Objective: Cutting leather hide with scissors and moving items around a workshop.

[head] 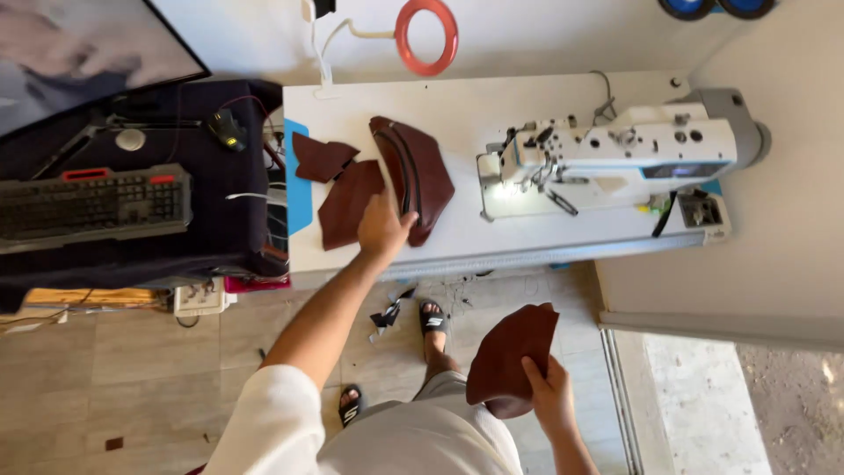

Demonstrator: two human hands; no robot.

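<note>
At about nine o'clock a dark keyboard (92,204) lies on a black-draped stand (224,229), clear of the sewing work. Just right of it, on the white table (492,110), two flat brown leather pieces (338,189) lie side by side, spread out so each can be lifted singly. The left hand (384,227) reaches up toward twelve o'clock with fingers loosely curled, its fingertips on the edge of a folded brown piece with a dark zip (418,171); whether it grips or only touches, I cannot tell. At two o'clock the white sewing machine (615,149) stands with its lamp lit over the needle. At five o'clock, over the lap, the right hand (549,396) is closed on a curved brown leather panel (510,356), pinched at its lower edge so it hangs open. No box or tray shows; an orange ring (426,35) hangs above the table.
</note>
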